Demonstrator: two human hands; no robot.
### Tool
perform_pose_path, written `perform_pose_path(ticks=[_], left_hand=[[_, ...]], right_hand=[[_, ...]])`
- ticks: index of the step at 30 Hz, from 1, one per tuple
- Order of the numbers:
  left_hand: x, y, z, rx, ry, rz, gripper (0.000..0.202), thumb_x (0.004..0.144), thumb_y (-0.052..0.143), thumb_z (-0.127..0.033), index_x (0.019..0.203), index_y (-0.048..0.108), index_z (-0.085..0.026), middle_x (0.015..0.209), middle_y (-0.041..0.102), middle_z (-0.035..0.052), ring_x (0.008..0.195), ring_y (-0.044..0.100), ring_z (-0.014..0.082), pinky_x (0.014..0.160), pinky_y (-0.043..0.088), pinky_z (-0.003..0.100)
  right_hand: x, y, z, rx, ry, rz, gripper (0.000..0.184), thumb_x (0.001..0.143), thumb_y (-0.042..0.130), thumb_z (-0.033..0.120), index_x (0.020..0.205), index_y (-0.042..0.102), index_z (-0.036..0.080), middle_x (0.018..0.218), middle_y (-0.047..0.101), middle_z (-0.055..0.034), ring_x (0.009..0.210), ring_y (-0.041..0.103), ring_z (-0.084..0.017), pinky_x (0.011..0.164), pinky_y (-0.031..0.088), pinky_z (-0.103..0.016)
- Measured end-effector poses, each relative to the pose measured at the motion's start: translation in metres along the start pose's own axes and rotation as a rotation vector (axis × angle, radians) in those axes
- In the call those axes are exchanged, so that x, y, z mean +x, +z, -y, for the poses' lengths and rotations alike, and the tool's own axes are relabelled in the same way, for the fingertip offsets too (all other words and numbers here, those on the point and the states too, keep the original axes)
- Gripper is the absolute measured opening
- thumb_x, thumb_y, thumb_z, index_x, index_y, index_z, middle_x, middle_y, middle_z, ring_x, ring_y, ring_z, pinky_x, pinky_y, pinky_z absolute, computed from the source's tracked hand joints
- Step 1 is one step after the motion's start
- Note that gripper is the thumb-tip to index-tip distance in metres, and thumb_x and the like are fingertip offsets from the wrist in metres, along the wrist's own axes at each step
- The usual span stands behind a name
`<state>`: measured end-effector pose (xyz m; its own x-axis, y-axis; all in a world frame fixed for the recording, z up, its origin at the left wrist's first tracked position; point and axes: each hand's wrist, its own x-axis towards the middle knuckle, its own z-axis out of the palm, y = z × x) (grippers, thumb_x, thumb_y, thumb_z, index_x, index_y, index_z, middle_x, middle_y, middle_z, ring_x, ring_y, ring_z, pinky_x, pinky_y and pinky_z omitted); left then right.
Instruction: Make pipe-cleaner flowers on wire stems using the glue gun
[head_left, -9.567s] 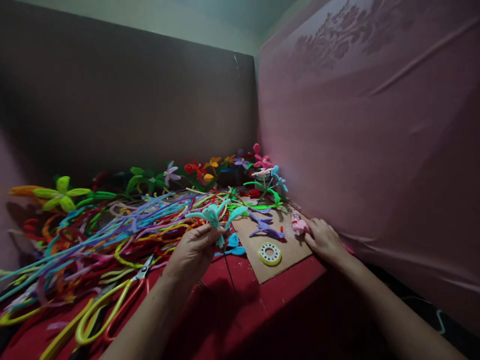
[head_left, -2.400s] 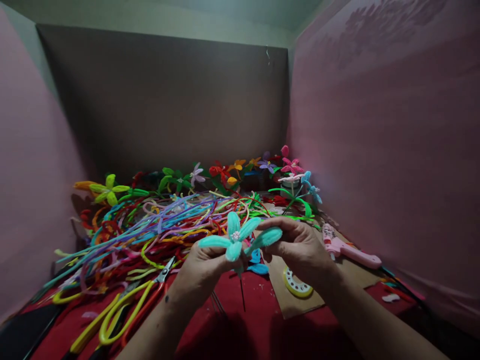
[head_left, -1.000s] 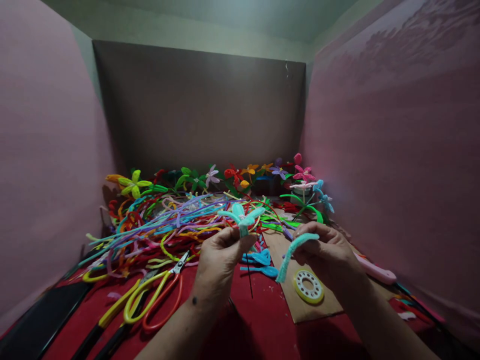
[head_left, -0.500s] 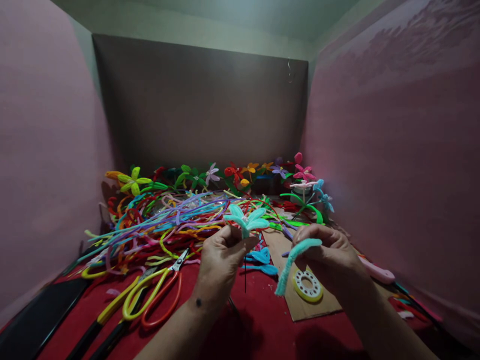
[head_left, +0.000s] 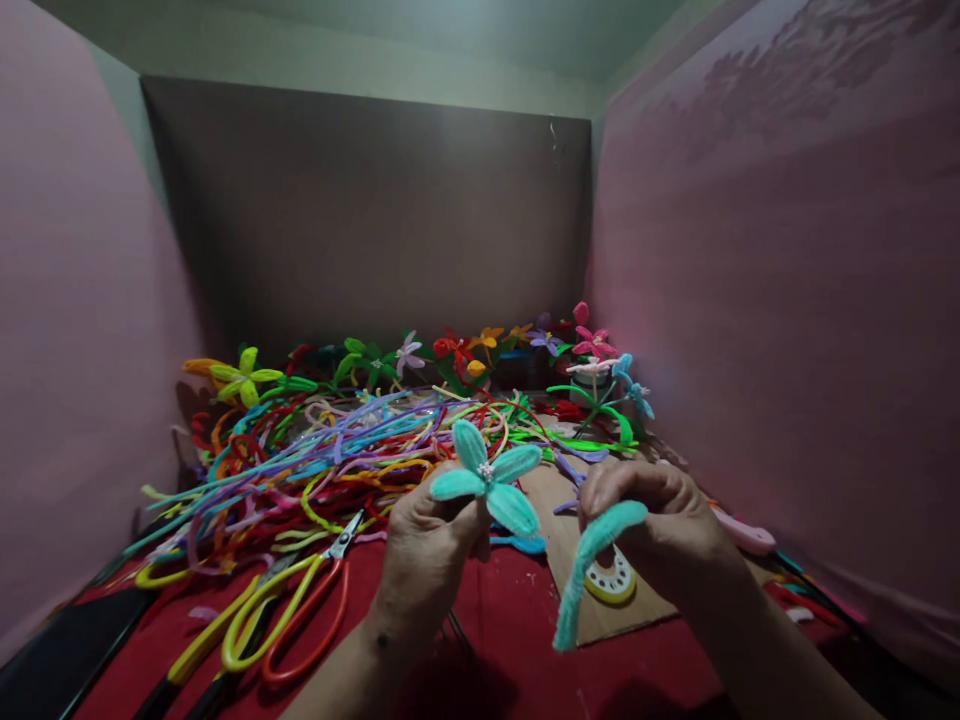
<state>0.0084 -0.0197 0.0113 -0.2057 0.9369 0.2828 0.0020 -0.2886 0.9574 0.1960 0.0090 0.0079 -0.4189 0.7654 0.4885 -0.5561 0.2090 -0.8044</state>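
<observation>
My left hand (head_left: 431,545) is closed on a turquoise pipe-cleaner flower (head_left: 512,463), whose petals face me around a pale beaded centre. Its stem is hidden behind the fingers. In my right hand (head_left: 660,515) a bent turquoise pipe cleaner (head_left: 576,590) is pinched near its upper end, and the rest curves downward. The two turquoise pieces are apart. Below the right hand, a yellow and white tape spool (head_left: 616,582) lies on a piece of cardboard (head_left: 551,500). Blue looped pipe cleaners (head_left: 529,545) lie partly hidden behind the flower.
To the left lie scissors with red and yellow handles (head_left: 306,610) and yellow-black pliers (head_left: 199,640) on the red cloth (head_left: 517,620). A heap of loose pipe cleaners (head_left: 352,430) spreads behind my hands. Finished flowers (head_left: 240,377) line the back. A black flat object (head_left: 82,640) rests at far left.
The flower in my left hand has tipped toward me, so its centre now shows and its stem no longer does. The right hand's pipe cleaner hangs slightly lower. The view has shifted right.
</observation>
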Motion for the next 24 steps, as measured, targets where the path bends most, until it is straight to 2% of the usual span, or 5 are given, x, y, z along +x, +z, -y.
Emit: perform_pose_path(ticks=[5,9,13,18,24], left_hand=[[0.003,-0.003,0.004,-0.058,-0.047,0.066,0.011,0.066,0.065,-0.019,0.056,0.061,-0.016,0.044,0.055,-0.0031,0.037,0.047,0.0086,0.045,0.038,0.022],[0.007,-0.009,-0.001,-0.081,-0.122,0.303,0.010,0.068,0.062,-0.019,0.060,0.064,-0.014,0.058,0.062,0.0011,0.036,0.045,0.0063,0.039,0.032,0.021],[0.008,-0.014,0.002,-0.105,-0.192,0.487,0.015,0.069,0.061,-0.025,0.064,0.064,-0.012,0.053,0.055,0.0012,0.037,0.038,0.0054,0.038,0.023,0.020],[0.009,-0.015,0.007,-0.126,-0.234,0.476,0.010,0.066,0.060,-0.018,0.071,0.066,-0.012,0.059,0.055,0.0012,0.044,0.035,0.0048,0.043,0.023,0.021],[0.010,-0.015,0.010,-0.075,-0.223,0.491,0.014,0.066,0.061,-0.024,0.063,0.066,-0.011,0.044,0.048,-0.0015,0.037,0.034,0.0054,0.040,0.020,0.021]], right_hand=[[0.005,-0.010,0.002,-0.077,-0.042,0.023,0.005,0.069,0.072,0.022,0.072,0.071,0.018,0.065,0.062,-0.0031,0.052,0.057,-0.010,0.045,0.046,-0.022],[0.017,-0.019,0.005,-0.160,-0.097,-0.003,0.005,0.069,0.072,0.023,0.072,0.071,0.019,0.064,0.061,-0.0018,0.051,0.054,-0.009,0.047,0.046,-0.023],[0.026,-0.018,0.005,-0.311,-0.192,0.049,0.004,0.073,0.068,0.019,0.075,0.071,0.020,0.068,0.061,-0.0024,0.059,0.055,-0.011,0.050,0.046,-0.024],[0.027,-0.008,0.005,-0.388,-0.256,0.128,0.013,0.075,0.065,0.013,0.080,0.072,0.022,0.074,0.062,-0.0024,0.068,0.056,-0.012,0.059,0.047,-0.025],[0.025,-0.001,0.006,-0.468,-0.315,0.118,0.012,0.077,0.063,0.013,0.082,0.070,0.022,0.076,0.061,-0.0023,0.070,0.056,-0.013,0.062,0.048,-0.026]])
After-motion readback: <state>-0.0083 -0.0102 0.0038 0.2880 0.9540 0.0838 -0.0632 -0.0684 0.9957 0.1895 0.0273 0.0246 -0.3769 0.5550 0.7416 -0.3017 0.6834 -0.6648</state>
